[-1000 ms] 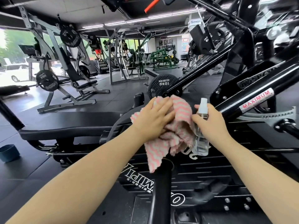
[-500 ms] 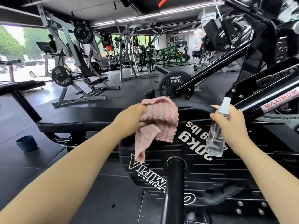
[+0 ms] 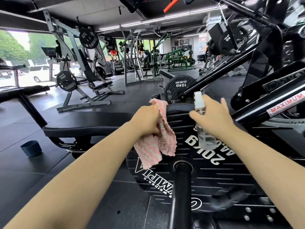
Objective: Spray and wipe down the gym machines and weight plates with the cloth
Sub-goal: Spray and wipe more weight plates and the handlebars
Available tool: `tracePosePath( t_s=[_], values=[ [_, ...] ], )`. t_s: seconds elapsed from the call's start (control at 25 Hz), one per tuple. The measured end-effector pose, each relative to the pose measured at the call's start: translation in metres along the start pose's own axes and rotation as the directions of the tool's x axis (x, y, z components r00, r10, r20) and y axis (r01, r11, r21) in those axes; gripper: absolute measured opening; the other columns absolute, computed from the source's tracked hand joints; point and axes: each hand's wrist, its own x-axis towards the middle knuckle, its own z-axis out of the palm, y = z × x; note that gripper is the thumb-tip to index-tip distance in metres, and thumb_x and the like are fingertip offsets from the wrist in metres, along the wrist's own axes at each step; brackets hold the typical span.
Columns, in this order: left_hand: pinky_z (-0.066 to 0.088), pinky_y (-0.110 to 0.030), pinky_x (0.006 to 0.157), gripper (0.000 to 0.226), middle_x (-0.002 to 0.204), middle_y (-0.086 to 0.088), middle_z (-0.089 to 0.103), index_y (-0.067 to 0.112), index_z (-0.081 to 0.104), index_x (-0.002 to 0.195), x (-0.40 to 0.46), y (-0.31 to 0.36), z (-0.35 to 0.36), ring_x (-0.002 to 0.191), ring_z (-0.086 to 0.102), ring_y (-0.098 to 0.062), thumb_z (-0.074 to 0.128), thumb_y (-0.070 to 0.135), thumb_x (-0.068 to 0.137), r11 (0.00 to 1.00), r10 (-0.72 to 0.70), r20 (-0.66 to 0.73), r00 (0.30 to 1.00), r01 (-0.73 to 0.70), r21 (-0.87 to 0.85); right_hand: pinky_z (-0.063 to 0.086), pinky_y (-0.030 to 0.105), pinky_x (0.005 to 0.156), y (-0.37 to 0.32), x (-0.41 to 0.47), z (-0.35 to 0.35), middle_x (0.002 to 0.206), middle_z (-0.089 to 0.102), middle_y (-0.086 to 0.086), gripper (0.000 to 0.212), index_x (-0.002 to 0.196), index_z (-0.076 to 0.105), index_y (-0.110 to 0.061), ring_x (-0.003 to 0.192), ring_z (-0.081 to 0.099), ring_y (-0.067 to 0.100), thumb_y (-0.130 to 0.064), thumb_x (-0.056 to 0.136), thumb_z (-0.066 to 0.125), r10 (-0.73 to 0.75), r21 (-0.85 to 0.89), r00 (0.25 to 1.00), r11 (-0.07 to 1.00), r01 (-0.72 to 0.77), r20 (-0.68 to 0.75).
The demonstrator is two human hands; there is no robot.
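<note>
Since the earlier frame the cloth (image 3: 156, 134) has slid from the face of the 20 kg weight plate (image 3: 214, 176) to its upper left rim, and the spray bottle (image 3: 203, 123) has risen towards the plate's top edge. Pink and white in stripes, the cloth sits bunched under the left hand (image 3: 146, 121), whose fingers curl round it and press its upper fold against the rim; the loose end hangs below the fingers over the plate's ribbed face. On the other side of the rim, the right hand (image 3: 212, 118) holds the clear bottle upright — thumb and fingers wrapped about its body, white nozzle standing above the fingertips, one finger stretched out to the far side. Its lower part shows in front of the white lettering on the plate. Beneath both hands a black bar (image 3: 181, 187) runs out of the plate's centre hole. Beyond the fingertips stands a 10 kg plate (image 3: 179, 86) on a slanted arm. Left of the left hand lies a black padded bench (image 3: 85, 123), with a small dark blue cup (image 3: 31, 148) on the floor further out.
</note>
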Motion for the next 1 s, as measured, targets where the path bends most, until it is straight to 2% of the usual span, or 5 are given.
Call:
tracePosePath(
  t_s=[0.16,0.28,0.48,0.6,1.0],
  values=[
    [0.043,-0.035,0.085,0.063,0.115,-0.014,0.055,0.004,0.046,0.109,0.016,-0.014,-0.014,0.106,0.053,-0.031,0.084,0.028,0.064,1.000,-0.027,0.253,0.967,0.030,-0.006,0.034,0.034,0.080,-0.025,0.014,0.012,0.063,0.042,-0.009,0.022,0.089,0.042,-0.020,0.074,0.041,0.026,-0.038,0.083,0.053,-0.049,-0.065,0.997,0.997,0.053,0.052],
    [0.045,-0.038,0.087,0.056,0.116,-0.012,0.057,0.006,0.044,0.122,0.016,-0.023,0.003,0.108,0.055,-0.032,0.070,0.013,0.072,0.996,0.022,0.135,0.991,-0.010,-0.088,0.023,0.030,0.064,-0.023,0.009,0.012,0.064,0.046,-0.005,0.021,0.087,0.048,-0.018,0.073,0.041,0.025,-0.037,0.081,0.054,-0.028,-0.093,0.999,0.995,0.024,-0.044],
    [0.045,-0.038,0.076,0.052,0.109,-0.008,0.061,0.009,0.039,0.128,-0.002,-0.016,0.032,0.102,0.058,-0.033,0.054,0.004,0.078,0.962,-0.104,-0.203,0.974,0.047,-0.269,0.027,0.028,0.080,-0.016,0.008,0.016,0.067,0.045,-0.008,0.022,0.087,0.047,-0.018,0.077,0.040,0.021,-0.039,0.081,0.053,-0.074,-0.098,0.995,0.993,0.068,-0.060],
    [0.041,-0.032,0.072,0.059,0.108,-0.009,0.064,0.015,0.038,0.133,-0.007,-0.019,0.032,0.100,0.059,-0.035,0.051,0.001,0.078,0.919,-0.206,-0.177,0.962,0.128,-0.374,0.012,0.024,0.109,-0.008,0.008,0.019,0.076,0.058,-0.006,0.039,0.101,0.055,-0.017,0.089,0.053,0.020,-0.047,0.077,0.047,-0.109,-0.104,0.993,0.989,0.103,-0.053],
    [0.045,-0.034,0.077,0.049,0.107,-0.010,0.066,0.014,0.046,0.124,-0.025,-0.030,0.052,0.097,0.060,-0.035,0.063,0.013,0.079,0.806,-0.365,-0.067,0.929,0.279,-0.522,0.018,0.032,0.112,0.031,-0.022,-0.001,0.082,0.058,-0.002,0.024,0.109,0.059,-0.011,0.104,0.034,0.014,-0.020,0.087,0.060,0.049,0.185,0.993,0.982,-0.029,-0.103]
  ],
)
